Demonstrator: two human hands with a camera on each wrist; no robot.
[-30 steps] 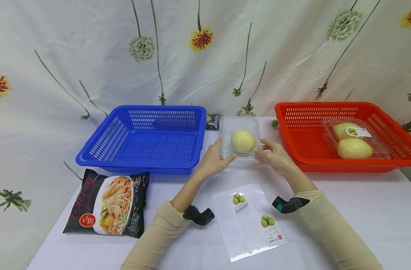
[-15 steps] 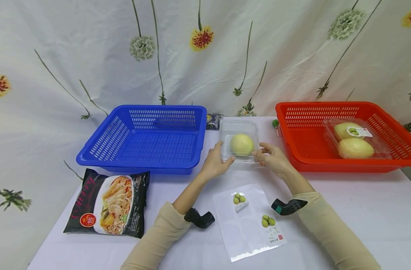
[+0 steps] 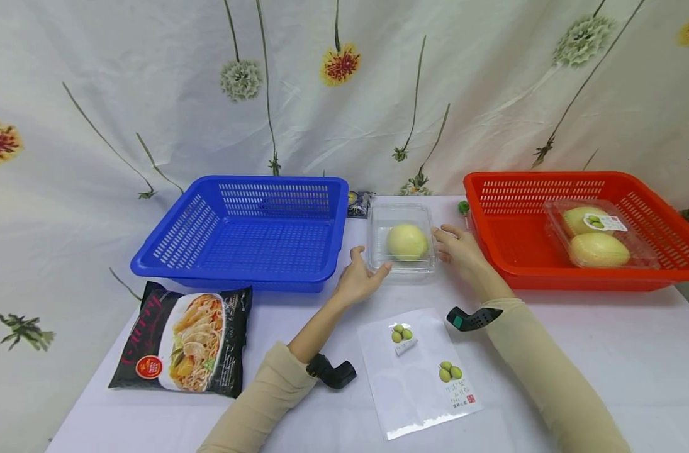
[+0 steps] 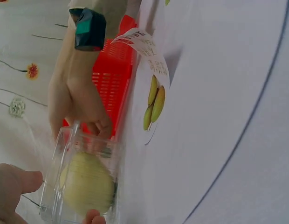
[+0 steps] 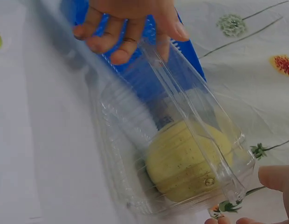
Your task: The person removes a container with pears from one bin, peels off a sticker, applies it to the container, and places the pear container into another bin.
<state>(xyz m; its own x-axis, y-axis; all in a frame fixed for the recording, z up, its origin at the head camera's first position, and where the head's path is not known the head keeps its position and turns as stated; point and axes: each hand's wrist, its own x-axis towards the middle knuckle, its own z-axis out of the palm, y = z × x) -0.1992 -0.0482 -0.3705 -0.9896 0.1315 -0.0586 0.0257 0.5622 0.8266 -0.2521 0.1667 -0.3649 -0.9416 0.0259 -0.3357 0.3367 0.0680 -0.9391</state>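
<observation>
A clear plastic clamshell box [image 3: 402, 269] with one pale yellow melon [image 3: 407, 243] inside stands on the white table between both hands. Its lid looks closed. My left hand [image 3: 360, 277] is at the box's front left corner, thumb and fingers spread; contact is hard to tell. Along the right side my right hand [image 3: 460, 251] has its fingers loosely bent beside the wall. The right wrist view shows thumb and fingers of the right hand [image 5: 277, 191] apart, off the box's edge. Nearer to me lies a sheet of melon stickers [image 3: 414, 377].
To the left is a blue basket [image 3: 239, 277], with a black noodle packet [image 3: 185, 340] before it. On the right, a red basket [image 3: 582, 278] holds a labelled clear box with two melons [image 3: 599, 250]. A dark sachet [image 3: 360, 204] and a green-topped lollipop [image 3: 464, 207] lie farther back.
The box first came slightly towards me. Since then my right hand has let go of its front right corner and moved back along the side; my left fingers have drawn slightly off the left edge.
</observation>
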